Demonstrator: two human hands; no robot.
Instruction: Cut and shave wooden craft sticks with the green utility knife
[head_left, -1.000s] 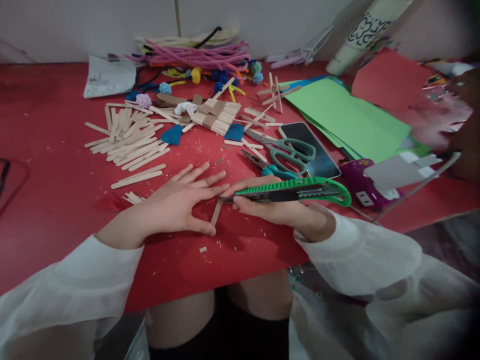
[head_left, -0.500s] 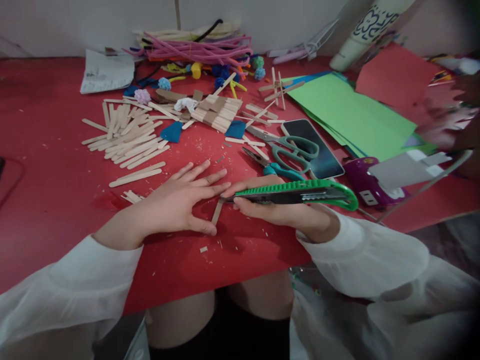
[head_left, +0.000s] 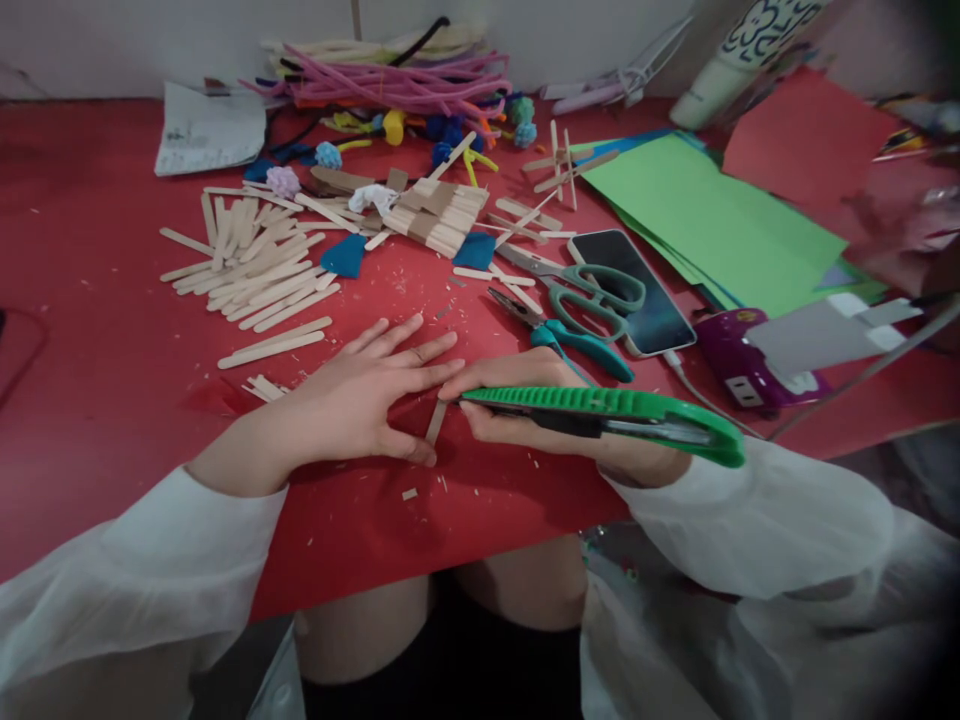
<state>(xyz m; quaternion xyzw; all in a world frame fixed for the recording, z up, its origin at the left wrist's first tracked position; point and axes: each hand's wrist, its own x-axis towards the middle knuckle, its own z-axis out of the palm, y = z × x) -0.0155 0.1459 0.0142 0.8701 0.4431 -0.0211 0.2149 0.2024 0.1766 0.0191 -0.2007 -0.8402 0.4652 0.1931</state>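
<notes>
My right hand (head_left: 517,400) is closed round the front of a green utility knife (head_left: 600,402), whose tip points left and whose handle lies over my wrist. Under the tip is a short piece of craft stick (head_left: 436,422) on the red tabletop. My left hand (head_left: 367,395) lies spread with its fingers apart, its thumb at the stick's near end and its index finger near the far end. Small wood chips (head_left: 409,494) are scattered around both hands. The blade's contact with the stick is too small to make out.
A pile of craft sticks (head_left: 262,265) lies beyond my left hand. Pliers (head_left: 581,345), scissors (head_left: 600,290) and a phone (head_left: 637,300) lie beyond my right hand. Green paper (head_left: 720,220) is at the right, pipe cleaners (head_left: 397,80) by the wall.
The knife's handle end has swung towards me and slightly right, turning in my right hand, with its tip still at the stick. My left hand has stayed in place.
</notes>
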